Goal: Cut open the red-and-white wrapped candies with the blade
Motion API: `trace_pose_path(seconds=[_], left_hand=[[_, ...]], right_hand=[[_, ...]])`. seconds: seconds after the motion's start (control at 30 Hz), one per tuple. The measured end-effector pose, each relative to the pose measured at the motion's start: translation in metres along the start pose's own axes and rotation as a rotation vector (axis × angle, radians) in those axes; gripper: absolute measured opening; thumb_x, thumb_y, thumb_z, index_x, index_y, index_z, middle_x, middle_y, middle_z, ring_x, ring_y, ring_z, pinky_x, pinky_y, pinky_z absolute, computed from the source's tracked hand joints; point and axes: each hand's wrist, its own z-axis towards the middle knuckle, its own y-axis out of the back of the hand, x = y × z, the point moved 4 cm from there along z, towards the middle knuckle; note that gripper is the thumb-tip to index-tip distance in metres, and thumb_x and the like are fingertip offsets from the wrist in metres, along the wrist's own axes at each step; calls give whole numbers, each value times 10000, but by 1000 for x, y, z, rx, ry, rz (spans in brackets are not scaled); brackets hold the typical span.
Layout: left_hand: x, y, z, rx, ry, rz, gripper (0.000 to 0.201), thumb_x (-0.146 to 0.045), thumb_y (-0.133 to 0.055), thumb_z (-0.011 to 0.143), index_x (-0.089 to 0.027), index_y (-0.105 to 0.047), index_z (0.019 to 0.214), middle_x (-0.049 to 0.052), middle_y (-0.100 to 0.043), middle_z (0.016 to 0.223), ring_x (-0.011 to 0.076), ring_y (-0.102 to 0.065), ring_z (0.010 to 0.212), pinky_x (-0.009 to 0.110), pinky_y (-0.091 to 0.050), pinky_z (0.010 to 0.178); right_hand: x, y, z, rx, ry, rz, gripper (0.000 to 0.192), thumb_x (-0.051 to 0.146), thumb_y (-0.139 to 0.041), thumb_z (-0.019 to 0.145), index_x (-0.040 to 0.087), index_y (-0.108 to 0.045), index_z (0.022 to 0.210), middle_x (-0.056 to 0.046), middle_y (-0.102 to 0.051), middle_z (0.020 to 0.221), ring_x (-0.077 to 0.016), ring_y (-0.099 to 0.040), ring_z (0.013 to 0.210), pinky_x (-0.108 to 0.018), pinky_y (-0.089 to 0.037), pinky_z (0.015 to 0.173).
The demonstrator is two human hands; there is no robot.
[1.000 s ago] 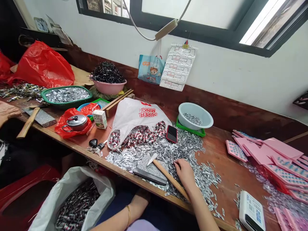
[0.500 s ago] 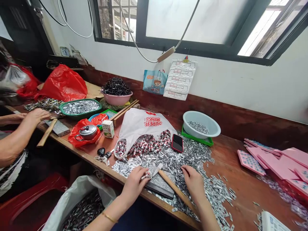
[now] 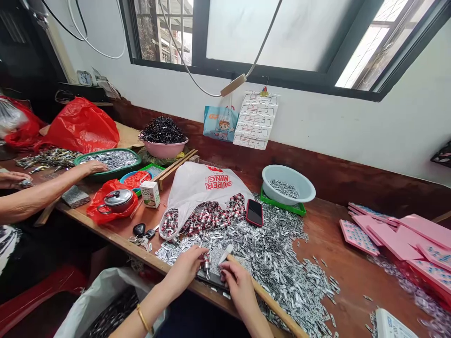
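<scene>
Your left hand (image 3: 186,266) pinches a part (image 3: 207,266); right hand (image 3: 237,280) sits by the hammer (image 3: 272,302), can't tell its grip.

From here I read "SUPER" and "MING" in red on the white plastic bag (image 3: 190,180) and "100" on the small carton (image 3: 150,195). I can't make out the orange lettering on the blue hanging bag (image 3: 219,126) or the print on the white device (image 3: 392,325).

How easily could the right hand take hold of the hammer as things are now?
Probably yes: the right hand is close beside the hammer, perhaps touching it, and the wooden handle lies mostly uncovered.
</scene>
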Motion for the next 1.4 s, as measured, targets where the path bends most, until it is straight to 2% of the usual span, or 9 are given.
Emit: trace_pose_path(seconds=[0.13,0.27,0.43,0.63,0.73,0.87,1.0,1.13,1.4], left_hand=[[1,6,5,-101,-131,158,181,-129,-539,819,-218,-696,807,43,-620,862,198,-587,846,302,-476,754],[-4,-3,0,-111,-292,143,154,-157,-550,844,-221,-688,822,43,-617,904,190,-573,881,292,-461,774],[-10,-13,-4,-11,-142,-60,139,-151,-485,866,-201,-611,839,10,-621,814,161,-581,800,263,-457,735],[-15,-7,6,2,29,-99,94,-142,-497,817,-186,-569,777,-22,-568,701,137,-519,634,238,-427,613],[-19,-6,3,30,-67,-98,166,-160,-452,859,-184,-595,780,14,-581,818,141,-547,700,253,-460,661],[-18,-10,-13,107,-251,-78,211,-226,-587,834,-221,-605,1044,64,-583,1101,189,-566,979,311,-476,848],[-16,-12,-19,-45,-321,10,126,-238,-528,890,-210,-620,971,65,-621,1000,191,-571,950,323,-463,849],[-11,-22,-4,-56,-183,48,135,-197,-504,884,-199,-615,807,10,-622,766,165,-576,757,274,-466,698],[-9,-13,-9,-237,-206,4,142,-253,-494,895,-211,-623,937,56,-626,945,207,-574,925,347,-465,832]], right_hand=[[2,6,3,-33,0,-35,188,181,-505,800,209,-691,800,-38,-666,703,-198,-609,625,-277,-461,586],[22,15,3,-127,119,-104,185,179,-524,821,221,-703,798,-43,-687,793,-204,-630,755,-284,-470,688],[38,11,0,-127,299,-209,185,152,-506,840,221,-677,820,-44,-661,842,-193,-622,789,-281,-483,693],[24,3,-7,-197,453,-385,214,143,-436,900,203,-642,913,-66,-652,859,-196,-616,799,-303,-482,711],[17,1,-7,-264,505,-470,236,123,-403,913,188,-630,909,-61,-635,798,-190,-608,762,-288,-469,674],[14,-1,-7,-284,531,-531,229,122,-398,921,184,-618,912,-55,-621,787,-180,-593,756,-271,-454,659],[19,0,-9,-324,552,-532,242,130,-387,929,184,-622,903,-57,-627,776,-183,-595,750,-278,-458,647],[25,-1,-12,-347,542,-452,228,148,-408,930,196,-621,996,-80,-659,897,-197,-614,842,-318,-483,720],[24,-9,-9,-365,549,-522,248,184,-384,951,178,-632,958,-65,-651,760,-184,-618,725,-290,-467,643]])
